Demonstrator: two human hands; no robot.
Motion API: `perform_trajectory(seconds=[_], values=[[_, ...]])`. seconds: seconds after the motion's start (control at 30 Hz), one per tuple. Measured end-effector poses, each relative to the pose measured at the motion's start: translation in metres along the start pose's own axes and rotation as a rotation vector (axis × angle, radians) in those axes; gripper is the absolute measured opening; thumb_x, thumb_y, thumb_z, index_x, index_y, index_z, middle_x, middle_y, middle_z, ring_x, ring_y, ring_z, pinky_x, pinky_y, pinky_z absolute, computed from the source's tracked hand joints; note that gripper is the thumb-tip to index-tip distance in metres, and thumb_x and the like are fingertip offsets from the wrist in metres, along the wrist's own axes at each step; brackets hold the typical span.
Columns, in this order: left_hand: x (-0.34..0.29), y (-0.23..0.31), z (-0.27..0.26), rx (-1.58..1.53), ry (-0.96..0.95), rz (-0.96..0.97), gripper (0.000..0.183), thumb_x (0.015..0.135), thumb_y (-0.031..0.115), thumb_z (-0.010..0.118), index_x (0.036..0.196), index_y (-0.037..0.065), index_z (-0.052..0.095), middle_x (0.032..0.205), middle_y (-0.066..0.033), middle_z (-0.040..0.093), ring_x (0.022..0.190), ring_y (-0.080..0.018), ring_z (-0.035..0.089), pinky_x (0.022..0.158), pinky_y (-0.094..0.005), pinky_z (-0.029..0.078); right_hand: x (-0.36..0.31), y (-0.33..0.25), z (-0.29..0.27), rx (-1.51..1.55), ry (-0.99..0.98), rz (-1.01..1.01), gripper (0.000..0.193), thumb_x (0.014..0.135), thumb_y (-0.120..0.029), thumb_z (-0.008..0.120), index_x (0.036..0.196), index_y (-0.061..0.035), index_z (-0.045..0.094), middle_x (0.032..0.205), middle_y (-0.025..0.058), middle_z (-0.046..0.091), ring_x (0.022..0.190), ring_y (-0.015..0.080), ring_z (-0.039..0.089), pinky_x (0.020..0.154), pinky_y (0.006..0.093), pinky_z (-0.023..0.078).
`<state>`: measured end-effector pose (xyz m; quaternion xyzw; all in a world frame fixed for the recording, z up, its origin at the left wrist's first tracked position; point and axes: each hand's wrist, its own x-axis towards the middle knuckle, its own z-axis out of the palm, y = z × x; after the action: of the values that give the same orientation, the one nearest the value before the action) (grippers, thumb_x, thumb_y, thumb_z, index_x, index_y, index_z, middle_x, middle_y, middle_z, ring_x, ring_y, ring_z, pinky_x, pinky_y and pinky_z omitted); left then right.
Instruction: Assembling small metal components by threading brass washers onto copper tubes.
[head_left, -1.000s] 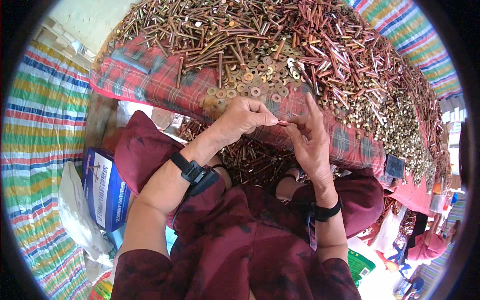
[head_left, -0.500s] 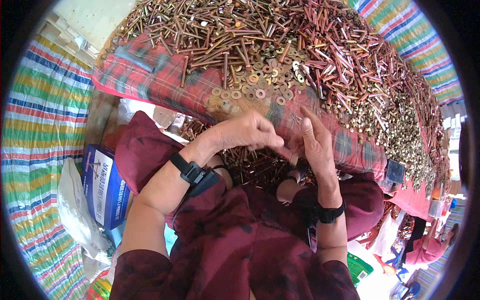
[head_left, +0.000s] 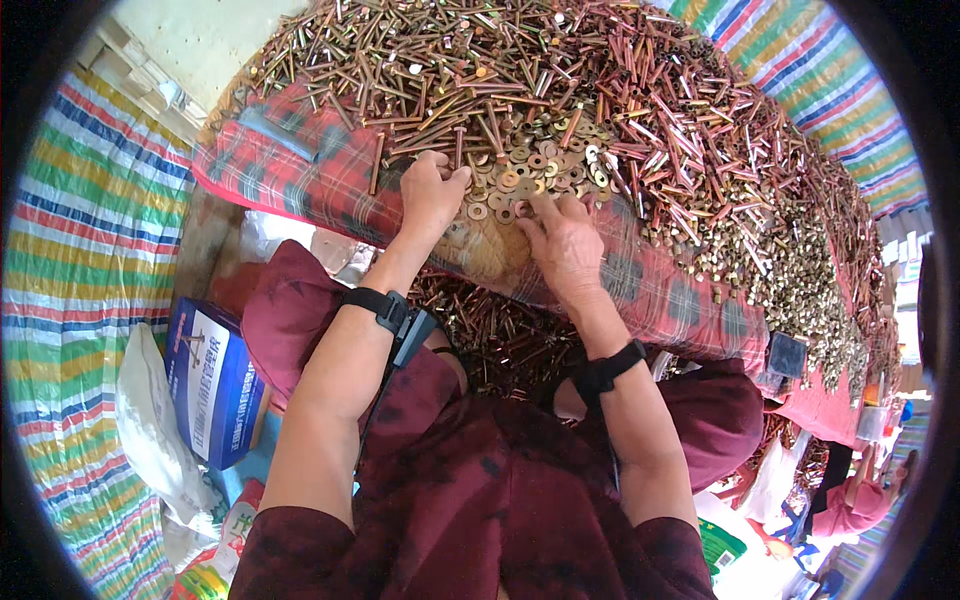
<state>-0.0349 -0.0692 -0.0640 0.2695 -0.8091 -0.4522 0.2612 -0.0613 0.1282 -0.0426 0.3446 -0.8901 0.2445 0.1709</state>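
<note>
On a red plaid cloth (head_left: 335,190) lies a heap of flat brass-coloured washers (head_left: 510,180), with long bolts (head_left: 480,85) piled behind it. My left hand (head_left: 432,195) is at the left edge of the washers, beside the nearest bolts, its fingers bent and thumb drawn in. Whatever is between those fingertips is hidden. My right hand (head_left: 567,240) reaches onto the near side of the washer heap, with fingers curled down and the thumb close to the index finger. I cannot make out what its fingertips hold.
Small nuts (head_left: 790,260) spread over the right side of the cloth. More bolts (head_left: 500,340) lie below the cloth's edge, between my legs. A blue box (head_left: 210,385) and a white sack (head_left: 155,410) stand at left. A striped sheet (head_left: 90,290) hangs there. A dark square object (head_left: 787,354) sits at right.
Both hands have moved forward from over my lap to the washers and bolts. A piece that hung below the hands between them is no longer in sight.
</note>
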Motion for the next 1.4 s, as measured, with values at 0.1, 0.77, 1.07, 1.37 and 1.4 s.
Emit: perform_trajectory(seconds=[0.1,0.77,1.07,1.37,1.4], values=[[0.003,-0.003,-0.003,0.028,-0.007,0.033,0.025,0.072,0.016,0.068,0.084,-0.005,0.066,0.074,-0.0170,0.067,0.072,-0.0276,0.066,0.071,-0.0365,0.051,0.002,-0.007,0.008,-0.028,-0.003,-0.038,0.018,0.077,-0.021,0.068,0.088,-0.0087,0.061,0.084,0.0109,0.054,0.081,0.0315,0.058,0.068,0.0400,0.049],[-0.082,0.074,-0.008,-0.997,-0.484,-0.311,0.012,0.082,0.003,0.068,0.092,0.000,0.062,0.089,-0.0076,0.065,0.079,-0.0160,0.064,0.074,-0.0266,0.053,-0.017,-0.029,-0.033,0.687,0.321,0.535,0.014,0.086,-0.010,0.061,0.089,0.0021,0.066,0.070,0.0080,0.065,0.065,0.0071,0.056,0.061,0.0255,0.047],[-0.084,0.064,0.003,-1.160,-0.480,-0.399,0.012,0.083,0.004,0.067,0.094,0.000,0.064,0.090,-0.0075,0.065,0.081,-0.0164,0.065,0.075,-0.0282,0.054,-0.025,-0.022,-0.025,0.647,0.365,0.457,0.013,0.085,-0.005,0.061,0.097,0.0001,0.064,0.077,0.0118,0.066,0.068,0.0137,0.062,0.063,0.0283,0.049],[-0.084,0.065,-0.002,-0.924,-0.646,-0.546,0.016,0.086,0.013,0.067,0.097,0.002,0.065,0.086,-0.0003,0.064,0.070,-0.0068,0.056,0.063,-0.0196,0.044,-0.013,-0.014,-0.033,0.374,0.334,0.347,0.021,0.085,-0.003,0.060,0.105,-0.0042,0.060,0.080,0.0173,0.065,0.067,0.0287,0.066,0.058,0.0358,0.051],[-0.084,0.059,-0.003,-0.908,-0.611,-0.531,0.014,0.087,0.013,0.065,0.096,0.002,0.064,0.083,0.0011,0.062,0.067,-0.0062,0.053,0.059,-0.0192,0.042,-0.014,-0.012,-0.028,0.321,0.304,0.252,0.019,0.085,-0.003,0.060,0.103,-0.0034,0.060,0.078,0.0174,0.064,0.066,0.0293,0.066,0.057,0.0362,0.051]])
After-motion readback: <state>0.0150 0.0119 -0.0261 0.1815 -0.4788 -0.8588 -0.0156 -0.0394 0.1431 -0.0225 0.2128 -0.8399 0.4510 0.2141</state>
